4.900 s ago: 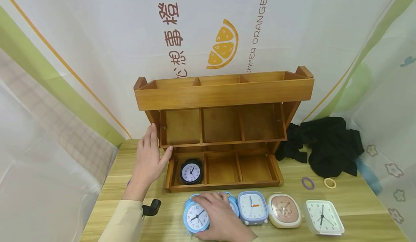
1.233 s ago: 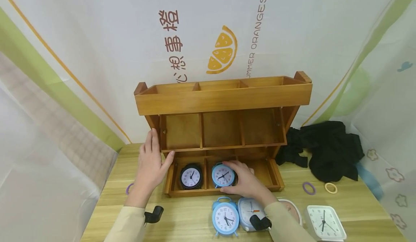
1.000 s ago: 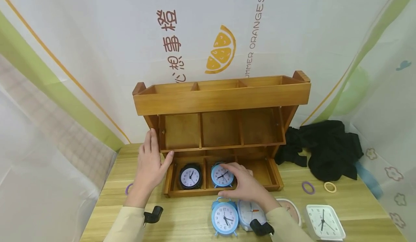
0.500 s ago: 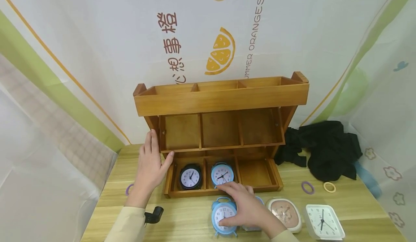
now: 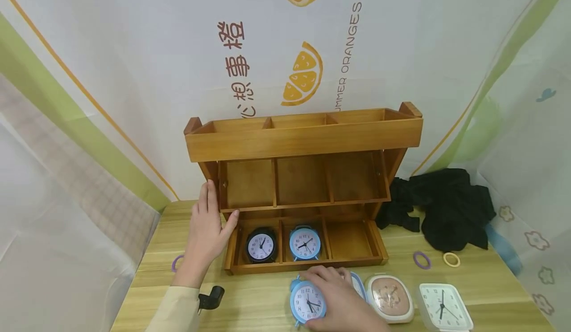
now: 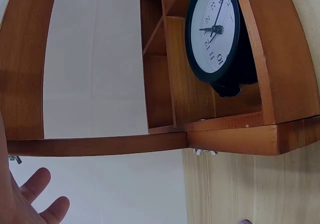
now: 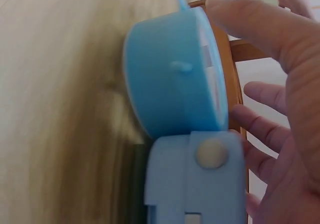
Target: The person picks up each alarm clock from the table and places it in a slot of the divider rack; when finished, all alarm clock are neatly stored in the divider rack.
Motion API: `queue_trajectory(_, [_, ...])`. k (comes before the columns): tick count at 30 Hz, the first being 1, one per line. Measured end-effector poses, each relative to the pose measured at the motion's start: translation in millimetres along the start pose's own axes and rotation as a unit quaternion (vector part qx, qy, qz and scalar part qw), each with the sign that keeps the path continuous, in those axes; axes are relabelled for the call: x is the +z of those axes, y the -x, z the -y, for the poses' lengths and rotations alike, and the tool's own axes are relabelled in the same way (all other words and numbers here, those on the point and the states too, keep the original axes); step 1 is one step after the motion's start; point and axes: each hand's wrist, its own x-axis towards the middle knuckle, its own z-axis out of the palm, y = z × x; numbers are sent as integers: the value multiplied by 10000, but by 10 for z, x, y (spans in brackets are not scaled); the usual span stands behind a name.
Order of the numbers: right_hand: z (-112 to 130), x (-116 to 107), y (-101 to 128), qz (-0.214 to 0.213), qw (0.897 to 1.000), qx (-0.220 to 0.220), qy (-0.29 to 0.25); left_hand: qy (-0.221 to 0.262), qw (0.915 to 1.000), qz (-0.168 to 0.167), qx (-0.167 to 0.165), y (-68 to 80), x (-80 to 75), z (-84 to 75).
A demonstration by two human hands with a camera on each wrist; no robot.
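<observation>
Hands at a wooden shelf [image 5: 303, 138] with clocks.
Left hand [image 5: 206, 230] flat, fingers straight, against shelf side; right hand [image 5: 336, 300] curled, gripping round blue clock [image 5: 307, 303] on table [image 5: 258, 297].

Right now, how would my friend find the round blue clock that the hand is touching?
Start at the tiered wooden organiser on the wooden table, then drop to the row of clocks in front of it. The round light-blue twin-bell alarm clock stands leftmost, under the right hand. Its neighbours are squarish; the other blue round clock sits inside the organiser.
</observation>
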Motion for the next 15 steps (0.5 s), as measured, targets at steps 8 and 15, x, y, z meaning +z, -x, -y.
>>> queue_trajectory(8, [-7, 71, 0, 63, 9993, 171, 312, -38, 9999, 107, -49, -7, -2, -11])
queue_trajectory(15, [-3, 94, -1, 128, 9992, 262, 258, -6, 10000, 73, -47, -3, 9, -2])
